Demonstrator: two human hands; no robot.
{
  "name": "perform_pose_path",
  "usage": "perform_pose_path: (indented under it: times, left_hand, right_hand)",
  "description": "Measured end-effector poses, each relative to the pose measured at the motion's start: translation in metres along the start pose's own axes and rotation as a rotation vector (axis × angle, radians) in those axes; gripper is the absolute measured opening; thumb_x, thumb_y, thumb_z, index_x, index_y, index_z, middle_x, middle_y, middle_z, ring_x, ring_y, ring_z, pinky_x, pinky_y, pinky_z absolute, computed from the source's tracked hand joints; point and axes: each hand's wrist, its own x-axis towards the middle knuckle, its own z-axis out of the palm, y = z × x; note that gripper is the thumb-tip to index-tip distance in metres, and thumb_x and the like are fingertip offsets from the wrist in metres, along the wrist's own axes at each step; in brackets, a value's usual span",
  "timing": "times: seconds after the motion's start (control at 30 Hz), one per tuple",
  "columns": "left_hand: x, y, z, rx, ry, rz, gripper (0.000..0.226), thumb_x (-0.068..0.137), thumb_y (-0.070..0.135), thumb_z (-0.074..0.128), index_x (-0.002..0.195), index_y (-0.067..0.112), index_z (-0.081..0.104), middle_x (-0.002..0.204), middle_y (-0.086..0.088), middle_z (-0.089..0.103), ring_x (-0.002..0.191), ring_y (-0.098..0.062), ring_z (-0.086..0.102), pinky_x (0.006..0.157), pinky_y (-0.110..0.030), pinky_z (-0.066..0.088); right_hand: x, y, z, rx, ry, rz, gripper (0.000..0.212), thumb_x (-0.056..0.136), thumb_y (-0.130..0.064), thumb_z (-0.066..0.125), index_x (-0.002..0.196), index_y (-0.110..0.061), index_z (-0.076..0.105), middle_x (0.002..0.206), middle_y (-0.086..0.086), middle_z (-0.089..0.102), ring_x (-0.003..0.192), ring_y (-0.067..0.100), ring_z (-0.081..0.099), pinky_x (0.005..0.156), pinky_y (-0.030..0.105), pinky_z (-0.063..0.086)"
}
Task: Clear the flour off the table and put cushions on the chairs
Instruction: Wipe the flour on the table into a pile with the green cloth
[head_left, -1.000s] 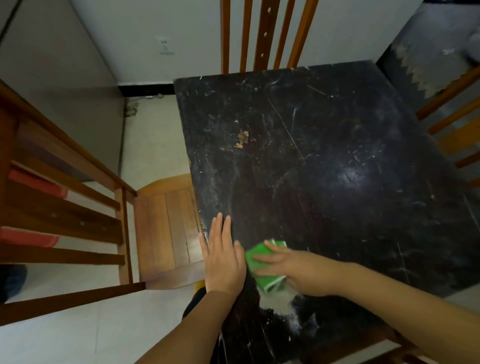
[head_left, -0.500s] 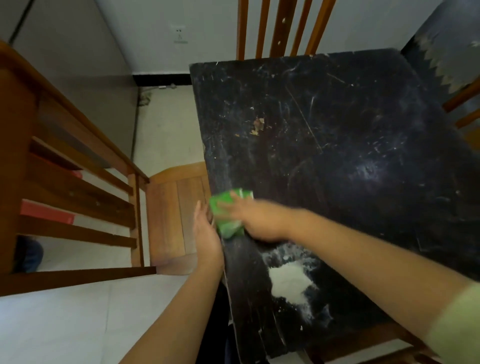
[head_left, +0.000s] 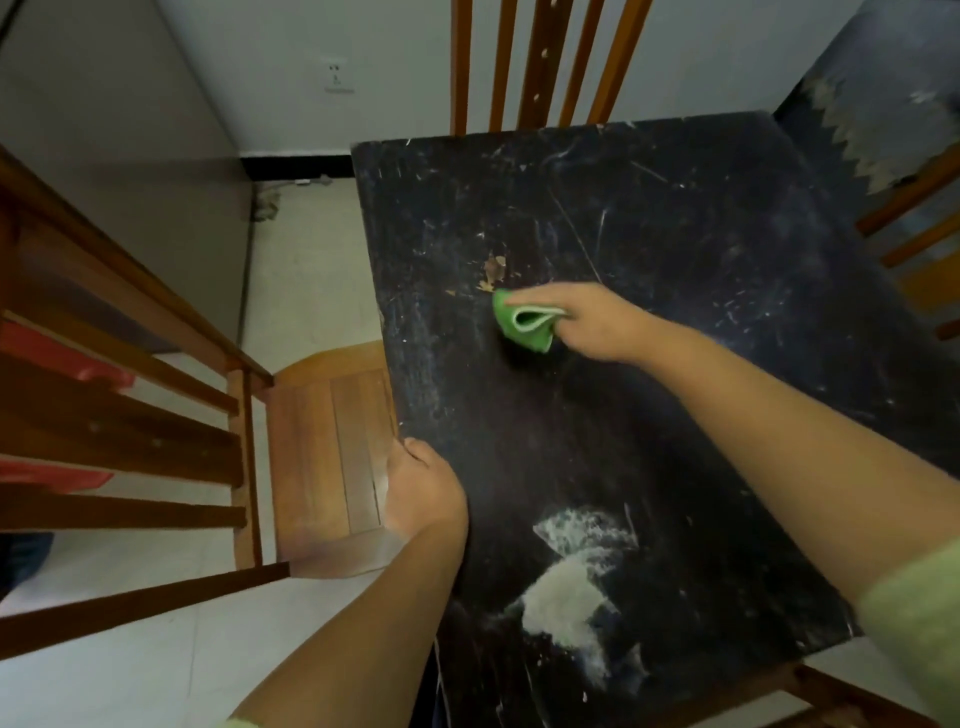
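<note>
Two hands were in view over a black table (head_left: 675, 249). The right hand (head_left: 592, 322) was extended toward the middle of the tabletop and pinched a folded green cloth (head_left: 522, 325) between thumb and fingers; the cloth was pressed against the surface just below a small chipped patch (head_left: 493, 270) in the black finish. The left hand (head_left: 421, 491) was at the table's left edge, fingers curled down over the rim and out of sight, so the exact grip could not be determined; the back of the hand faced up.

A pile of white flour (head_left: 561, 597) lay on the near part of the table, close to the near edge, with smeared white streaks (head_left: 587, 530) just beyond it. The flour was well apart from the cloth and to the right of the left hand.

A wooden chair (head_left: 322, 452) stood against the left side of the table, its bare plank seat partly tucked under the tabletop. A second chair back (head_left: 540, 62) rose behind the far edge. Parts of a third chair (head_left: 914, 228) showed at the right. A wall socket (head_left: 336, 78) was mounted on the far wall.
</note>
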Motion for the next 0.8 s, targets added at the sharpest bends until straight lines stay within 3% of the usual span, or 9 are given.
perform_pose_path:
  times: [0.07,0.2,0.3,0.37,0.4,0.5,0.6,0.7,0.8]
  left_hand:
    - [-0.001,-0.001,0.002,0.003,0.069,0.028,0.037,0.101,0.026,0.029,0.117,0.006,0.056,0.110,-0.018,0.064,0.098,-0.035,0.057,0.082,-0.037,0.038]
    - [0.000,-0.001,0.007,0.029,0.116,0.066,0.035,0.100,0.026,0.031,0.110,0.005,0.058,0.103,-0.020,0.064,0.089,-0.038,0.059,0.076,-0.039,0.040]
    - [0.004,-0.005,0.011,0.076,0.076,0.035,0.040,0.100,0.032,0.023,0.113,0.011,0.054,0.103,-0.017,0.064,0.086,-0.040,0.059,0.072,-0.040,0.040]
    - [0.005,-0.006,0.012,0.078,0.092,0.037,0.039,0.100,0.033,0.023,0.111,0.011,0.054,0.101,-0.016,0.065,0.084,-0.040,0.059,0.069,-0.038,0.037]
    - [0.005,-0.006,0.013,0.077,0.103,0.046,0.038,0.100,0.032,0.024,0.108,0.011,0.055,0.098,-0.017,0.065,0.083,-0.039,0.059,0.068,-0.036,0.034]
    - [0.005,-0.007,0.014,0.071,0.130,0.073,0.037,0.099,0.030,0.026,0.098,0.008,0.056,0.089,-0.017,0.064,0.076,-0.035,0.056,0.064,-0.034,0.031]
    - [0.007,-0.008,0.016,0.060,0.144,0.068,0.038,0.100,0.031,0.026,0.102,0.008,0.056,0.092,-0.017,0.064,0.080,-0.037,0.057,0.068,-0.036,0.036]
    - [0.007,-0.009,0.018,0.064,0.141,0.073,0.040,0.100,0.032,0.025,0.104,0.006,0.055,0.095,-0.019,0.063,0.085,-0.038,0.057,0.075,-0.041,0.041]
    - [0.008,-0.008,0.019,0.030,0.151,0.097,0.040,0.101,0.027,0.029,0.114,0.001,0.056,0.105,-0.024,0.062,0.097,-0.039,0.055,0.082,-0.040,0.040]
  right_hand:
    - [0.015,0.022,0.007,-0.080,0.051,0.083,0.061,0.081,0.011,0.040,0.135,-0.017,0.048,0.141,0.009,0.046,0.129,0.026,0.044,0.106,0.022,0.029]
    - [-0.052,0.036,0.062,-0.131,-0.064,-0.043,0.066,0.083,0.011,0.039,0.141,-0.022,0.038,0.155,0.003,0.019,0.143,0.026,0.008,0.115,0.027,0.002]
    - [-0.140,0.020,0.101,-0.103,-0.331,-0.170,0.070,0.082,0.008,0.043,0.141,-0.030,0.034,0.155,-0.010,0.012,0.143,0.018,-0.007,0.114,0.031,-0.003]
    - [-0.166,0.007,0.099,0.026,-0.582,-0.262,0.060,0.086,-0.003,0.047,0.139,-0.029,0.038,0.155,-0.010,0.015,0.142,0.012,0.001,0.116,0.034,0.004]
    - [-0.162,0.003,0.087,0.108,-0.593,-0.273,0.056,0.086,-0.006,0.049,0.137,-0.028,0.042,0.154,-0.006,0.023,0.140,0.009,0.015,0.117,0.030,0.012]
    - [-0.101,0.006,0.035,-0.011,-0.213,-0.137,0.055,0.084,0.007,0.045,0.133,-0.019,0.051,0.142,0.005,0.045,0.130,0.011,0.039,0.105,0.002,0.015]
    - [-0.029,0.028,0.001,-0.030,0.122,0.068,0.058,0.082,0.013,0.041,0.135,-0.010,0.046,0.141,0.014,0.045,0.129,0.027,0.043,0.107,0.016,0.023]
    - [-0.017,0.049,0.017,-0.089,0.093,0.175,0.058,0.086,0.007,0.040,0.140,-0.016,0.039,0.149,0.011,0.034,0.136,0.029,0.032,0.114,0.028,0.018]
    - [-0.087,0.048,0.066,-0.164,0.033,0.076,0.065,0.086,0.011,0.039,0.141,-0.022,0.036,0.155,0.005,0.020,0.144,0.029,0.010,0.119,0.041,0.006]
